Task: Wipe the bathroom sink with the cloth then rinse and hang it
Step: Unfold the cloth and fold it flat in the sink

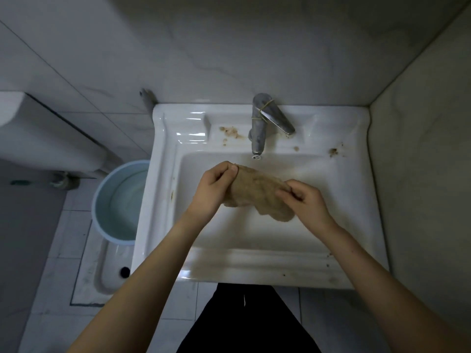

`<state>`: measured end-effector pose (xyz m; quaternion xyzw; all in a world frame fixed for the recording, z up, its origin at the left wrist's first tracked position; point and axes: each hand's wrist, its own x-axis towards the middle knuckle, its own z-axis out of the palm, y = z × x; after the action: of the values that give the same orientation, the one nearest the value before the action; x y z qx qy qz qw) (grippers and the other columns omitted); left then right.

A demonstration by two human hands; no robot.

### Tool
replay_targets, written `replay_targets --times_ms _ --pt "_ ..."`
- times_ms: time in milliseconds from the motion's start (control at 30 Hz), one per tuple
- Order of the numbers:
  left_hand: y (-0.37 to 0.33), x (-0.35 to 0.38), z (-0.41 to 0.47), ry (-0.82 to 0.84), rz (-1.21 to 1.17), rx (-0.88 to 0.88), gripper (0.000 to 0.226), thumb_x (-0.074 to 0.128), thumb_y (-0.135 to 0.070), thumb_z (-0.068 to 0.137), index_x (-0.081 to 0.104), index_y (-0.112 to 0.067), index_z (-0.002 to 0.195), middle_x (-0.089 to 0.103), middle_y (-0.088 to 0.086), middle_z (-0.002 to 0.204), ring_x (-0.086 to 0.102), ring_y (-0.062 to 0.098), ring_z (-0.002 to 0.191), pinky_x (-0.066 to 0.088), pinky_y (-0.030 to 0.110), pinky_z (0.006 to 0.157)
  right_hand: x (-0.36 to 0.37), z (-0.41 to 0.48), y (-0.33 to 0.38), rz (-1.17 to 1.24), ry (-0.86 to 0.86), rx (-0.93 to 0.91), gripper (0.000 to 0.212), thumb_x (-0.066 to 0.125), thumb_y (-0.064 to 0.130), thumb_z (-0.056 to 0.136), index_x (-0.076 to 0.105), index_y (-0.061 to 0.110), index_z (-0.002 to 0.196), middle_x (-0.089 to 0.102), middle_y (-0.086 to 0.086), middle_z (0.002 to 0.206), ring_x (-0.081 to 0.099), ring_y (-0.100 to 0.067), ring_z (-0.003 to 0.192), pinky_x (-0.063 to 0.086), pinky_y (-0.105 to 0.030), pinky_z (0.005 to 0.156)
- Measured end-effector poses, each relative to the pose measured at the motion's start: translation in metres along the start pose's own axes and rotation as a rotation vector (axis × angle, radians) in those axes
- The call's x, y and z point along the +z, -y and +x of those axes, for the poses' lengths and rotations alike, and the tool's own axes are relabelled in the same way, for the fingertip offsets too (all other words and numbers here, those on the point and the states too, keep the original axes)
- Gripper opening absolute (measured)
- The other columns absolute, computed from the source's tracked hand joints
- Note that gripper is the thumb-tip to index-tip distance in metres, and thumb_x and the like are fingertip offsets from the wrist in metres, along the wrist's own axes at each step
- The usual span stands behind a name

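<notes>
Left hand (216, 186) and right hand (304, 198) pinch opposite ends of the crumpled tan cloth (257, 193) above the white ceramic sink (163, 200); bunch it, then scrub brown stains at 12 o'clock.

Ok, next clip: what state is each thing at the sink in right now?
Cloth: bunched, held above the basin between both hands.
Left hand: pinching the cloth's left end.
Right hand: pinching its right end.
Sink: brown stains on the ledge beside the faucet, not yet wiped.
Faucet: no water running.
Bucket: on the floor left of the sink, appears to hold water.
</notes>
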<state>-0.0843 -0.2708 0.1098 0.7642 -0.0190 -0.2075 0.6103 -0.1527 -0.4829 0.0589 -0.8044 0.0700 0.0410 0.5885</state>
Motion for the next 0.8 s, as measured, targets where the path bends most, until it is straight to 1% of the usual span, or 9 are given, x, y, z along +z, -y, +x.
replay_targets --times_ms 67,167,233,367,500,600,700,767,800 --pt "-0.005 -0.002 -0.004 0.001 -0.04 -0.023 0.031 0.048 -0.02 0.101 0.055 0.008 0.087 0.052 0.013 0.078 0.054 0.015 0.069 0.056 0.039 0.062 0.001 -0.002 -0.01 0.037 0.166 0.115 0.024 0.076 0.015 0.079 0.057 0.002 0.073 0.052 -0.016 0.061 0.05 -0.012 0.061 0.042 -0.029 0.057" --pt "-0.004 -0.009 -0.007 -0.001 -0.034 -0.023 0.033 0.048 -0.022 0.101 0.054 0.009 0.09 0.049 0.024 0.08 0.052 0.023 0.068 0.055 0.039 0.055 0.0 -0.007 -0.029 -0.049 0.342 0.26 0.025 0.08 0.013 0.076 0.061 0.017 0.06 0.055 0.01 0.052 0.051 -0.003 0.055 0.04 -0.024 0.056" --pt "0.001 -0.02 -0.006 -0.049 -0.017 -0.033 0.035 0.048 -0.027 0.1 0.055 0.005 0.088 0.05 0.029 0.084 0.055 0.034 0.072 0.056 0.048 0.061 0.002 -0.011 -0.041 -0.187 0.41 0.332 0.03 0.077 0.016 0.079 0.06 0.023 0.055 0.054 0.016 0.048 0.05 0.0 0.049 0.039 -0.025 0.055" --pt "0.016 -0.041 -0.004 -0.095 0.066 -0.076 0.037 0.048 -0.03 0.101 0.062 0.002 0.088 0.06 0.015 0.082 0.058 0.007 0.074 0.046 0.028 0.074 -0.002 -0.016 -0.048 -0.08 0.298 0.366 0.025 0.067 0.017 0.089 0.063 0.01 0.065 0.057 0.004 0.058 0.052 -0.007 0.054 0.04 -0.026 0.056" --pt "0.043 -0.056 0.004 -0.02 0.07 -0.277 0.049 0.057 -0.045 0.094 0.071 0.002 0.095 0.071 0.018 0.086 0.067 0.02 0.079 0.05 0.031 0.078 -0.014 -0.013 -0.04 0.052 0.184 0.307 0.026 0.055 0.017 0.097 0.053 0.008 0.072 0.046 0.007 0.057 0.042 -0.008 0.05 0.033 -0.019 0.048" --pt "0.063 -0.056 0.012 0.082 0.138 -0.342 0.039 0.061 -0.041 0.093 0.077 -0.005 0.092 0.076 0.015 0.09 0.071 0.015 0.084 0.053 0.022 0.076 -0.015 -0.003 -0.044 -0.039 0.116 0.264 0.034 0.057 0.017 0.095 0.046 0.007 0.065 0.04 0.009 0.052 0.038 -0.004 0.047 0.03 -0.019 0.048" --pt "0.079 -0.052 0.023 -0.045 0.091 -0.326 0.053 0.061 -0.042 0.093 0.066 0.01 0.088 0.066 0.026 0.083 0.062 0.021 0.079 0.049 0.027 0.072 -0.019 0.007 -0.057 -0.144 0.077 0.259 0.051 0.065 0.04 0.087 0.046 -0.002 0.064 0.038 -0.004 0.054 0.039 -0.011 0.05 0.03 -0.027 0.051" --pt "0.084 -0.051 0.029 -0.181 0.044 -0.311 0.052 0.061 -0.043 0.091 0.06 0.007 0.079 0.057 0.017 0.073 0.056 0.02 0.071 0.045 0.032 0.07 -0.026 0.012 -0.061 -0.174 0.126 0.268 0.063 0.067 0.058 0.075 0.046 0.001 0.059 0.037 -0.002 0.052 0.039 -0.011 0.05 0.029 -0.026 0.05" --pt "0.083 -0.051 0.032 -0.242 0.027 -0.3 0.042 0.061 -0.039 0.093 0.062 0.0 0.077 0.058 0.012 0.073 0.057 0.016 0.071 0.046 0.032 0.07 -0.03 0.015 -0.057 -0.147 0.159 0.293 0.061 0.069 0.057 0.073 0.048 0.002 0.058 0.039 0.0 0.051 0.04 -0.008 0.049 0.029 -0.024 0.05"
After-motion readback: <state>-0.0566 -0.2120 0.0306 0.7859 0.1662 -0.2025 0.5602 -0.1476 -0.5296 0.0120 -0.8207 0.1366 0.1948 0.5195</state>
